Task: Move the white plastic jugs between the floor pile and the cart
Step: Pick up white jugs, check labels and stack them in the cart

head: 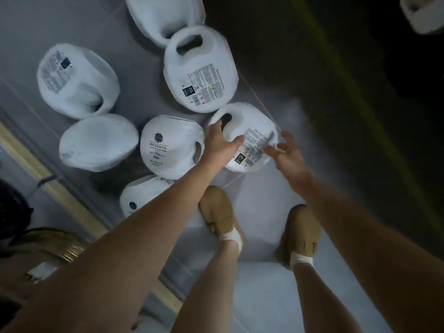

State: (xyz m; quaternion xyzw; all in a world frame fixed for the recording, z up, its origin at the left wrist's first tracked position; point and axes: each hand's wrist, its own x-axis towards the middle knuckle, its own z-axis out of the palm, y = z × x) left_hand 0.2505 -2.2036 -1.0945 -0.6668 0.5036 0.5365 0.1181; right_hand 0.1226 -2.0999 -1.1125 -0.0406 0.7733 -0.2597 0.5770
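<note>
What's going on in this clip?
A person stands over white plastic jugs lying on a grey floor. The left hand reaches the nearest jug at its handle end; the right hand hovers open beside its edge. Blur hides whether the left grip has closed.

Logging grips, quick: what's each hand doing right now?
Left hand: open, spread over the jug by its handle.
Right hand: blurred at the jug's edge; cannot tell.
</note>
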